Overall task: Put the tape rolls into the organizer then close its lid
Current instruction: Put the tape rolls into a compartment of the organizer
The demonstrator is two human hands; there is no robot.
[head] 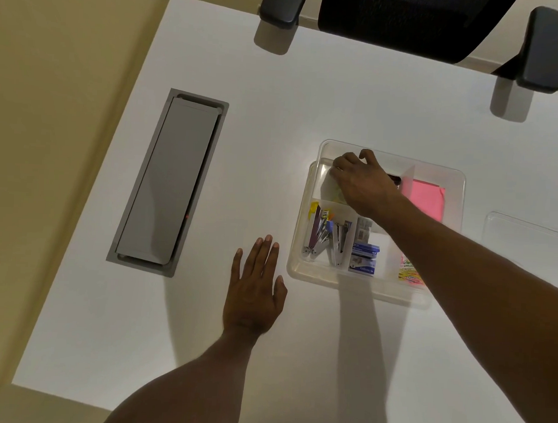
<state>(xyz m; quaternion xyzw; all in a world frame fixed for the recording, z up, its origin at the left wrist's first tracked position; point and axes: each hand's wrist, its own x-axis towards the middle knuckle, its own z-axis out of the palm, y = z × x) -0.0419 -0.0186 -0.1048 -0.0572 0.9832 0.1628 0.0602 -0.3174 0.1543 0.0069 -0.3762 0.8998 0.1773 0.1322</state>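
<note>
The clear plastic organizer stands on the white desk, its lid off. My right hand reaches down into its far left compartment with the fingers curled. A pale yellowish thing shows under the palm, and a dark object peeks out behind the wrist. I cannot tell whether either is a tape roll or whether the hand grips anything. My left hand lies flat on the desk just left of the organizer, fingers spread and holding nothing. The clear lid lies on the desk to the right of the organizer.
Other compartments hold pink sticky notes, staplers, blue staple boxes and coloured paper clips. A grey cable hatch is set into the desk at left. A black office chair stands at the far edge.
</note>
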